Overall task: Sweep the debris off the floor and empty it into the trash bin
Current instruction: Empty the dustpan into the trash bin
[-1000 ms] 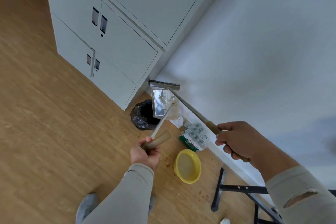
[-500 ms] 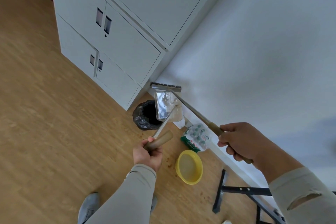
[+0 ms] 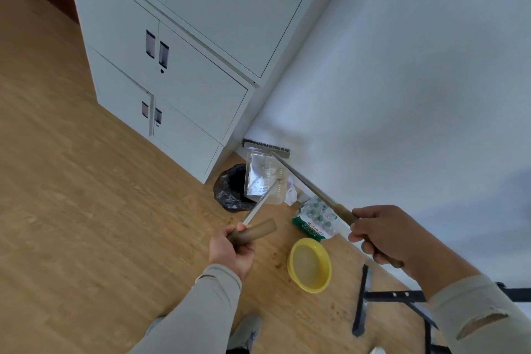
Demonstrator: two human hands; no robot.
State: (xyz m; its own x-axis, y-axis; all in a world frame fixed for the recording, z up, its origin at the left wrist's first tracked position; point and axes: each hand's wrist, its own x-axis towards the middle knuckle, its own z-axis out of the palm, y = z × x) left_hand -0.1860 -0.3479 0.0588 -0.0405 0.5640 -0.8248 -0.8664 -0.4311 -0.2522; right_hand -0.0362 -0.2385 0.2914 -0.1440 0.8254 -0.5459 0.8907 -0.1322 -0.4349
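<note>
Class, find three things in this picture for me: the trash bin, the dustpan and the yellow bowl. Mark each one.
trash bin [image 3: 230,198]: head view, on the black liner at its near rim.
dustpan [image 3: 257,174]: head view, on the shiny metal tray.
yellow bowl [image 3: 309,286]: head view, on the near rim.

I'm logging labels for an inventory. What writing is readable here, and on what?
"月", in blue handwriting, on the cabinet upper door; the strokes before it are cut off and unclear.
Red and white print on the green packet: too small and blurred to read.
Nothing else carries text.
</note>
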